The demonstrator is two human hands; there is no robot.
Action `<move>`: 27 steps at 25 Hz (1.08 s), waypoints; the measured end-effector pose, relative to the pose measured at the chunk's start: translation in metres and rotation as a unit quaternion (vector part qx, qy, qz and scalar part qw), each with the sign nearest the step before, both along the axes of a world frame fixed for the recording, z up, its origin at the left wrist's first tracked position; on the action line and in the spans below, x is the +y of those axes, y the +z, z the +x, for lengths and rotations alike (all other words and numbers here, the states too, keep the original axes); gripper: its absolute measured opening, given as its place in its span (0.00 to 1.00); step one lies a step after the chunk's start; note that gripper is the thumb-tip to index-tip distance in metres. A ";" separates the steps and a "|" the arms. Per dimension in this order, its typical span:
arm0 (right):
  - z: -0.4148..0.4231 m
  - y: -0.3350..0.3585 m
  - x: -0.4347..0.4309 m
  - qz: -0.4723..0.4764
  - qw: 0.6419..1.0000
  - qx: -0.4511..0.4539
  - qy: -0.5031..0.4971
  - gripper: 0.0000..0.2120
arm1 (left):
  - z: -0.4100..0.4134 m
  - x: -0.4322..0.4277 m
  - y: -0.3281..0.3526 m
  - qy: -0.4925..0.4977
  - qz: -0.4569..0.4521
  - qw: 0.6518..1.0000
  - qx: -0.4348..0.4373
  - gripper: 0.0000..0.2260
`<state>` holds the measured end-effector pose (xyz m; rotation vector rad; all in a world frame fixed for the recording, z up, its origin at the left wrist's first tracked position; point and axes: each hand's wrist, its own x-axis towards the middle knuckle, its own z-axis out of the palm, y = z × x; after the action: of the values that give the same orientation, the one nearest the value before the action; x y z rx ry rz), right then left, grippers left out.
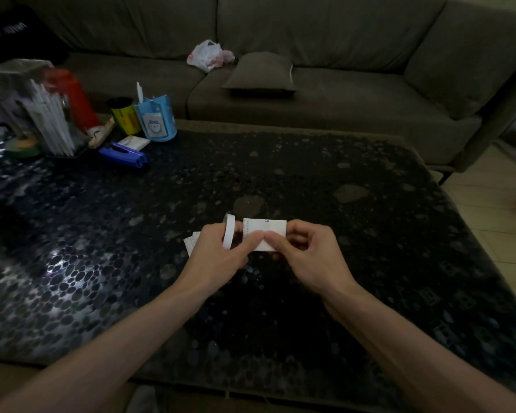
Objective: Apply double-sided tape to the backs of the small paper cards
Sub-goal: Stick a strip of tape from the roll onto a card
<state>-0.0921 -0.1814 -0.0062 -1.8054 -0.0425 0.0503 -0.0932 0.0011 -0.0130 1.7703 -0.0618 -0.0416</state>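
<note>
A small white paper card [273, 228] is held above the middle of the dark pebble-patterned table [370, 234]. My left hand [218, 254] has a white roll of double-sided tape [229, 235] around its fingers, and its thumb presses on the card's lower left part. My right hand [307, 251] pinches the card from the right, its thumb meeting my left thumb on the paper. More white cards [190, 242] peek out from behind my left hand on the table.
At the far left of the table stand a blue stapler [122, 155], a blue pen holder [155, 119], a yellow can [124, 116], a green tape roll [24, 147] and a clear holder of white sticks [48, 120]. A grey sofa with a cushion [261, 73] and a plastic bag [209, 55] lies behind.
</note>
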 end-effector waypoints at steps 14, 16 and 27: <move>0.003 -0.001 -0.001 0.025 0.999 -0.036 0.017 0.03 | -0.004 0.002 0.009 0.012 0.006 1.000 -0.017 0.05; 0.005 -0.002 -0.003 0.019 0.999 -0.032 0.006 0.02 | -0.006 -0.001 0.010 0.005 0.010 1.000 -0.014 0.04; 0.009 -0.002 -0.004 0.048 0.999 0.021 0.013 0.05 | -0.004 -0.004 0.005 0.025 -0.026 0.999 0.021 0.03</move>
<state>-0.0835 -0.1852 -0.0081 -1.7065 -0.0369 0.1027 -0.0972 -0.0027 -0.0076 1.7179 0.0123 -0.0398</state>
